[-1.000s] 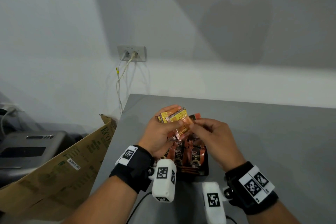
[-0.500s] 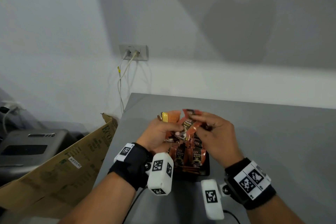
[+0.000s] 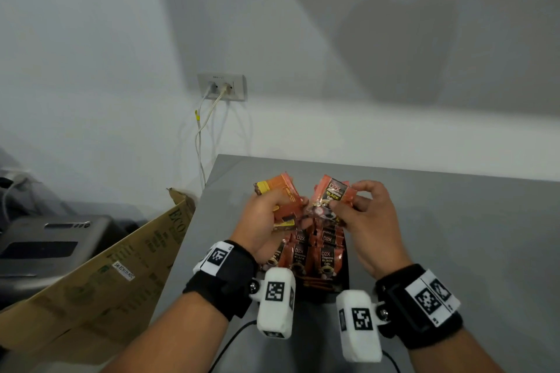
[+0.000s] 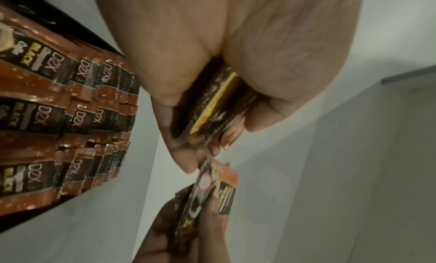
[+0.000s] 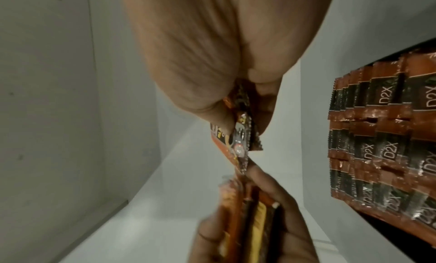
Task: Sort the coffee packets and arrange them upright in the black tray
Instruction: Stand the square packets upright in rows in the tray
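Note:
My left hand (image 3: pixel 266 215) grips a stack of orange and yellow coffee packets (image 3: pixel 280 191) above the far end of the black tray (image 3: pixel 345 278). My right hand (image 3: pixel 360 212) pinches a brown-orange D2X packet (image 3: pixel 331 195) just right of that stack. Rows of D2X packets (image 3: pixel 315 254) stand upright in the tray below both hands. The left wrist view shows the gripped stack (image 4: pixel 212 108) edge-on, the pinched packet (image 4: pixel 212 190) below it and the tray rows (image 4: pixel 59 117) at left. In the right wrist view the pinched packet (image 5: pixel 238 136) sits between thumb and fingers.
The grey table (image 3: pixel 454 236) runs right and back to a white wall. An open cardboard box (image 3: pixel 91 281) leans at the table's left edge. A wall socket (image 3: pixel 221 86) with cables hangs behind. A grey device (image 3: pixel 45 239) lies at far left.
My right hand has pulled a D2X packet out of the stack and moved it right. The left hand's stack has shifted slightly left, so the hands now stand apart.

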Demonstrator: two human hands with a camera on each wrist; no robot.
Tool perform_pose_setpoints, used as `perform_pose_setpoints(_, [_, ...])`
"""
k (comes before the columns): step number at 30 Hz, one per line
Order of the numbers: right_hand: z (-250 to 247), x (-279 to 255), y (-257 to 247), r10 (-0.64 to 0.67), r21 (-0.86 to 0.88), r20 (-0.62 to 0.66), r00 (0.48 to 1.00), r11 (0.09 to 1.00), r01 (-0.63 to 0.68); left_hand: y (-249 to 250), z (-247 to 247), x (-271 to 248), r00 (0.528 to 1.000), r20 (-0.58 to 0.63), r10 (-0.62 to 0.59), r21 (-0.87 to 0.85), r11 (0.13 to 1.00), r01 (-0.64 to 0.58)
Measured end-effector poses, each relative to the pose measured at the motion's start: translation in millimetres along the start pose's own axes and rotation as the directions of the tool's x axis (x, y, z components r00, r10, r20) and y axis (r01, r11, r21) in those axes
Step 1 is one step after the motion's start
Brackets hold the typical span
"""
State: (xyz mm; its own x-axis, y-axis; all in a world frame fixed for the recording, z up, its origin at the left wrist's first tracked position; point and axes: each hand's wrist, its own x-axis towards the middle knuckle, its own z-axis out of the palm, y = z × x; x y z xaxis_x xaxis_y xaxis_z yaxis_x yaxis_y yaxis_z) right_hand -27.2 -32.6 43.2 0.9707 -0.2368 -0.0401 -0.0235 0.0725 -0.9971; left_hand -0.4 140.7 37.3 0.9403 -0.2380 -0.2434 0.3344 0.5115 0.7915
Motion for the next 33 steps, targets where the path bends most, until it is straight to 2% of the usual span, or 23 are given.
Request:
perform_pose_setpoints(2, [-4.9,2.2,-4.3,0.061,0.144,0.031,0.998,0.987,-0.065,0.8,-4.3,-1.0,1.000,0.025,-0.016,-0.010,1.000,0.016])
perform_pose_setpoints(4, [-6.7,1.4,-9.5,0.068,0.267,0.120,0.990,0.959,-0.098,-1.2,-6.0,-1.5,0.998,0.061,-0.002,0.042,0.999,-0.001])
perform_pose_setpoints(7, [-5.2,-1.5,-16.7,0.031,0.308,0.219,0.975,0.946,-0.099,-2.3,-1.5,-3.3,0.994,0.102,0.031,0.152,0.987,-0.046])
perform_pose_setpoints(10, [-4.1,0.0,-22.0,0.020,0.240,0.296,0.955,0.966,-0.094,-3.9,2.4,-3.6,0.988,0.147,0.053,0.262,0.961,-0.091])
perform_pose_setpoints(12, [-2.4,0.9,-21.9,0.023,0.161,0.331,0.943,0.984,-0.081,-4.7,4.7,-3.7,0.985,0.169,0.028,0.271,0.960,-0.074])
perform_pose_setpoints(15, [-2.8,3.6,-19.1,-0.037,0.121,0.261,0.965,0.993,0.005,-2.1,5.3,-6.3,0.982,0.185,-0.025,0.217,0.976,-0.016])
perform_pose_setpoints(17, [-9.0,3.3,-18.9,-0.118,0.100,0.238,0.964,0.990,0.097,1.1,2.2,-7.7,0.980,0.165,-0.115,0.067,0.992,0.105])
perform_pose_setpoints(19, [-17.4,0.3,-22.9,-0.230,-0.045,0.307,0.923,0.966,0.256,4.1,-2.6,-5.8,0.968,0.159,-0.194,-0.081,0.975,0.208])
perform_pose_setpoints(20, [-19.8,-2.2,-26.1,-0.246,-0.106,0.372,0.895,0.947,0.304,4.8,-5.0,-4.4,0.966,0.151,-0.212,-0.119,0.966,0.231])
perform_pose_setpoints(22, [-20.7,-6.0,-31.7,-0.229,-0.147,0.471,0.852,0.932,0.332,5.1,-7.1,-3.2,0.964,0.155,-0.216,-0.111,0.966,0.235])
perform_pose_setpoints(23, [-21.2,-5.8,-32.5,-0.229,-0.152,0.480,0.846,0.929,0.338,4.8,-6.3,-3.4,0.961,0.169,-0.219,-0.082,0.969,0.235])
perform_pose_setpoints(25, [-21.6,-3.9,-29.4,-0.242,-0.131,0.404,0.882,0.939,0.318,5.6,-4.0,-3.6,0.963,0.174,-0.208,-0.032,0.976,0.217])
perform_pose_setpoints(27, [-23.4,0.3,-19.6,-0.231,-0.074,0.216,0.949,0.965,0.252,7.7,-5.1,-1.9,0.981,0.139,-0.136,0.012,0.991,0.135])
perform_pose_setpoints(29, [-23.6,4.2,-7.3,-0.150,-0.022,0.041,0.988,0.988,0.151,8.2,-6.2,0.1,0.996,0.079,-0.047,0.046,0.998,0.043])
perform_pose_setpoints(31, [-17.2,2.2,-0.3,-0.051,0.032,-0.001,0.999,0.998,0.051,4.9,-2.0,0.5,0.998,0.025,0.054,0.041,0.998,-0.055])
perform_pose_setpoints(33, [-5.3,-3.0,-0.2,0.004,0.073,0.036,0.999,0.997,-0.006,-2.4,6.4,1.7,0.989,-0.018,0.146,0.077,0.986,-0.144])
